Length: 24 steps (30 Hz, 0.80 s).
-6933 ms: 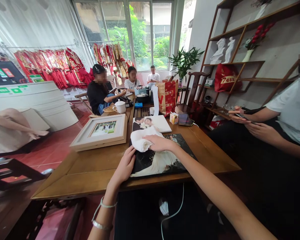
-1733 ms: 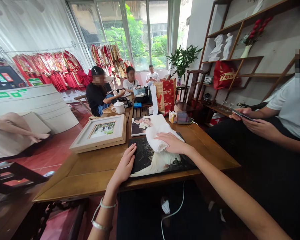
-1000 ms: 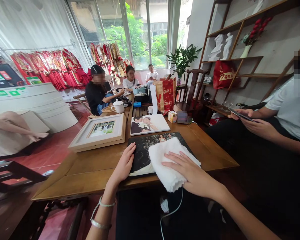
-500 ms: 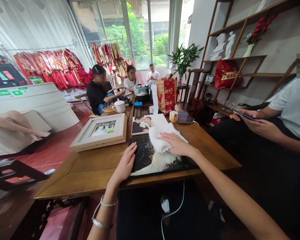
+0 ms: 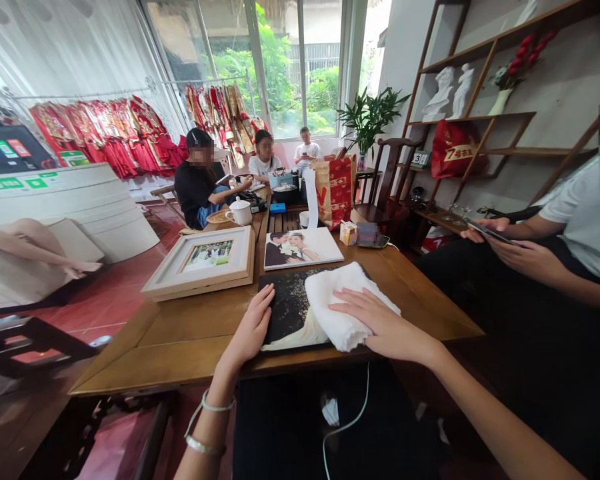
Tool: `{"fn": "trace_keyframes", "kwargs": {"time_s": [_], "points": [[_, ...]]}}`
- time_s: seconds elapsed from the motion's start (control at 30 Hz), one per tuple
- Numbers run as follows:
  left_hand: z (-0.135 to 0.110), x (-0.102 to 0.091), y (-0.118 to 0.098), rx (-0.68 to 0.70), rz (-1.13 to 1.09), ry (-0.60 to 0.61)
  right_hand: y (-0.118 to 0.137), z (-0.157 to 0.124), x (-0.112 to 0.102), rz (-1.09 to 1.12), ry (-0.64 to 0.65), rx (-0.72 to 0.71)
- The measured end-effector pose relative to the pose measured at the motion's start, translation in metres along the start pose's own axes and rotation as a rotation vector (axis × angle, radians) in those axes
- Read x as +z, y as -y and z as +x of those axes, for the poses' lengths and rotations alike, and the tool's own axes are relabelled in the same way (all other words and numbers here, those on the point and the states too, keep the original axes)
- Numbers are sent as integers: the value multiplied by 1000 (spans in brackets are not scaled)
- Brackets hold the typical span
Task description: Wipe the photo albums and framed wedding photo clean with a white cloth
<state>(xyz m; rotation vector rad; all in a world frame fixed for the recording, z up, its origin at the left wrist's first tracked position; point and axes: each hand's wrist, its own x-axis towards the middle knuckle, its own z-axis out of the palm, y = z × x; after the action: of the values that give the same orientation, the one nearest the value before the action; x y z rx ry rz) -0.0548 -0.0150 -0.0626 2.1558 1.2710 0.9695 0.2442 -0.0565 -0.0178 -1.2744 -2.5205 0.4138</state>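
A dark photo panel (image 5: 287,313) with a pale gown printed on it lies flat at the near edge of the wooden table. My left hand (image 5: 250,327) rests along its left edge, fingers stretched out and holding nothing. A folded white towel (image 5: 330,300) covers the right part of the panel. My right hand (image 5: 375,320) lies flat on top of the towel with its fingers spread, pressing it down. Just beyond the panel is a lighter wedding photo panel (image 5: 325,248). To the left are stacked wooden picture frames (image 5: 245,257).
On the wooden table (image 5: 180,340) stand a white teapot (image 5: 240,211), a red paper bag (image 5: 341,193) and a small tissue box (image 5: 349,233). A white cable (image 5: 347,423) hangs below the near edge. A person with a phone (image 5: 490,232) sits at the right; others sit farther back.
My right hand and the towel have slid toward me and to the right over the panel. The towel is now spread wider, uncovering the lighter wedding photo. My left hand has stayed put.
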Motion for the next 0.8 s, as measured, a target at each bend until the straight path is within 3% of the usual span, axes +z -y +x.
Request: {"fn": "trace_keyframes", "kwargs": {"time_s": [0.13, 0.23, 0.5, 0.8], "points": [[0, 0, -1, 4, 11, 6, 7, -23, -2, 47, 35, -13], [0, 0, 0, 5, 14, 2, 2, -25, -2, 48, 39, -43], [0, 0, 1, 5, -3, 8, -25, 12, -1, -6, -41, -20], [0, 0, 0, 8, 2, -5, -42, 49, -3, -24, -46, 23]]}}
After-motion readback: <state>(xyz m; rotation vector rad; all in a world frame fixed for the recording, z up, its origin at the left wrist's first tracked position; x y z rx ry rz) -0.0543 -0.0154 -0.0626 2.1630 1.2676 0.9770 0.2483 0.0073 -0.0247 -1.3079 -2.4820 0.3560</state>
